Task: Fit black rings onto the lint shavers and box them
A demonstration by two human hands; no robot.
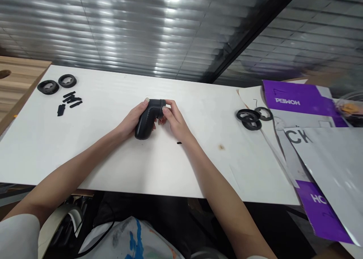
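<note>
A black, pistol-shaped handheld device (144, 124) is held just over the white table, its thick handle slanting down toward me. My left hand (131, 120) is wrapped round the handle from the left, thumb near the top bend. My right hand (178, 123) grips the short head end at the right, with thumb and fingers on its collar. Some fingertips show below the head; the rest are hidden behind the device. A small black piece (179, 143) lies on the table beside my right wrist.
Two black rings (48, 87) and several small black strips (74, 99) lie at the table's left. More black rings (249, 120) and a thin bent wire sit at the right, near purple-and-white packaging (292, 96) and a white sheet (334, 168). A slatted glass partition (127, 32) stands behind.
</note>
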